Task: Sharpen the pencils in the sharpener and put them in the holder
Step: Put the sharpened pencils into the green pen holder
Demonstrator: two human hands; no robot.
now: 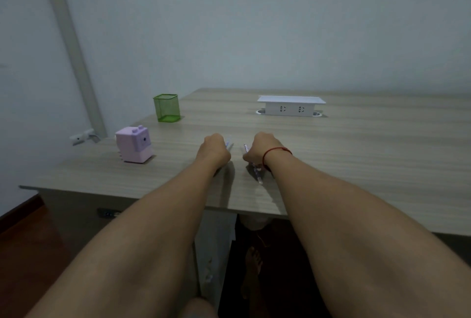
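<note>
Head cam: left hand [213, 150] and right hand [260, 149] each curl round pencils [255, 171]; sharpener [133, 145] sits leftward, nearer the left hand.

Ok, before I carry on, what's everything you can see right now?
Table: one, pale wood grain, across the middle.
Holder: one, green mesh, far left of table.
Sharpener: one, lilac, left of table, nearer than the holder.
Socket box: one, white, far centre of table.
Left pencil: one, pale, in left hand.
Right pencil: one, pale patterned, in right hand.
Wall plug: one, white, low on left wall.
Bracelet: one, red, right wrist.
Left hand: grips a pencil, mid table.
Right hand: grips a pencil, beside the left.
</note>
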